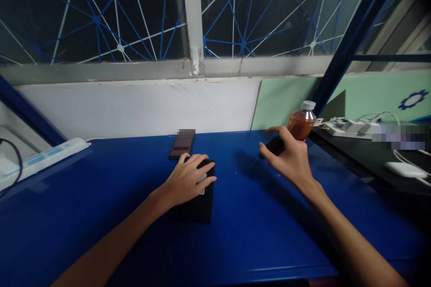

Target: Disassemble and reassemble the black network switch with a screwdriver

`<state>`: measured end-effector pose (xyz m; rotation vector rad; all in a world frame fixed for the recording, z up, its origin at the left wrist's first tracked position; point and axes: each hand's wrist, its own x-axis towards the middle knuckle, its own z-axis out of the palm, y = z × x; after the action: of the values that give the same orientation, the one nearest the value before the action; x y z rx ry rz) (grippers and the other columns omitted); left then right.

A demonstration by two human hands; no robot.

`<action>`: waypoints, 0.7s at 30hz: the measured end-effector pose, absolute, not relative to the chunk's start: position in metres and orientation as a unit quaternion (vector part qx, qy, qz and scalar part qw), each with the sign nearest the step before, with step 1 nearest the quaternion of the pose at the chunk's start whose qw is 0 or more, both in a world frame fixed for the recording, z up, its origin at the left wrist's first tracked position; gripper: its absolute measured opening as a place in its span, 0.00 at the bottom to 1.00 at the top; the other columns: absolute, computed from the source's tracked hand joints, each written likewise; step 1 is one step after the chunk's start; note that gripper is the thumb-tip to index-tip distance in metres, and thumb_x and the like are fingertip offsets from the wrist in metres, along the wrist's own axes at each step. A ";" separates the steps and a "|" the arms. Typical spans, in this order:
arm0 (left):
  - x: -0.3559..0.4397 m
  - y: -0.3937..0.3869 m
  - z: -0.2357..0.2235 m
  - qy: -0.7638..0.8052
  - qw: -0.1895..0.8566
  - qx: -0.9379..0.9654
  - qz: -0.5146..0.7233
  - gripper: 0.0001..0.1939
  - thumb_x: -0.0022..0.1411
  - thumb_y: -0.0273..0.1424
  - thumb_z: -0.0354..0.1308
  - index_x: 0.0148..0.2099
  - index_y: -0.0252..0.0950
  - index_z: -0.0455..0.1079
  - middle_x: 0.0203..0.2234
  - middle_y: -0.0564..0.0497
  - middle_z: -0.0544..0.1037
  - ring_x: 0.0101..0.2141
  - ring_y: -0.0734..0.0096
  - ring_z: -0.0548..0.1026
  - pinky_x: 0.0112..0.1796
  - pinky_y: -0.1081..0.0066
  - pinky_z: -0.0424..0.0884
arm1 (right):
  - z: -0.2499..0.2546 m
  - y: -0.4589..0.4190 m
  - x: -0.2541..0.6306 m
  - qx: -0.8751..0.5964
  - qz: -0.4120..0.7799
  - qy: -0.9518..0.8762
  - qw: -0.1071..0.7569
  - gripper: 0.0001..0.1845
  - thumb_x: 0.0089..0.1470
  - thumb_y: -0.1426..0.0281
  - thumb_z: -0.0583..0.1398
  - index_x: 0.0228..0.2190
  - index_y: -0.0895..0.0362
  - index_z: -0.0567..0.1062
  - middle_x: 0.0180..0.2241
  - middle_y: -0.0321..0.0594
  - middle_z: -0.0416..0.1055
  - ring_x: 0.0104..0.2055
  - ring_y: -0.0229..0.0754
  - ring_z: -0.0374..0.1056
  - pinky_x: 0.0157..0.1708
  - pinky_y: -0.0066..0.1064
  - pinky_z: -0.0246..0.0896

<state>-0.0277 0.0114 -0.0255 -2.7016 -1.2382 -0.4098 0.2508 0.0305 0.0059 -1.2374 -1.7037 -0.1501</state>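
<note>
Lying over a flat black box-shaped object (pixel 197 210) is my left hand (pixel 188 179), its fingers spread across the top near a pale label (pixel 202 184). What the black object is exactly, I cannot tell. My right hand (pixel 292 157) is wrapped round the dark handle of a screwdriver (pixel 274 145), with the index finger stretched forward. The thin shaft slants down to the left, close above the blue table (pixel 235 228). Just beyond my left fingertips lies a phone (pixel 182 144), screen up.
A bottle of amber drink (pixel 301 125) with a white cap stands behind my right hand. A white power strip (pixel 50 159) lies at the left. On the right, a black surface holds another power strip (pixel 350 129), cables and a white adapter (pixel 406 169).
</note>
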 end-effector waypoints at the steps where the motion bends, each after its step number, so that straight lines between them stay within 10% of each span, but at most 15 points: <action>1: -0.028 0.012 -0.025 -0.412 0.064 -0.899 -0.132 0.20 0.70 0.41 0.43 0.58 0.43 0.64 0.54 0.45 0.68 0.54 0.54 0.65 0.50 0.51 0.59 | 0.006 0.030 0.250 -0.509 -0.063 -0.703 0.493 0.12 0.47 0.66 0.61 0.36 0.55 0.70 0.16 0.29 0.63 0.17 0.34 0.60 0.19 0.25 0.58; 21: -0.020 0.010 -0.028 -0.392 0.109 -0.902 -0.145 0.16 0.69 0.37 0.47 0.46 0.37 0.73 0.39 0.45 0.74 0.40 0.62 0.70 0.40 0.61 0.61 | 0.009 0.030 0.252 -0.500 -0.058 -0.697 0.511 0.12 0.46 0.67 0.62 0.35 0.55 0.70 0.15 0.27 0.62 0.15 0.34 0.60 0.18 0.25 0.58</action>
<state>-0.0204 0.0098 -0.0284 -2.6527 -1.1530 -0.4276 0.2524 0.0301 0.0090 -1.2035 -1.6778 -0.1398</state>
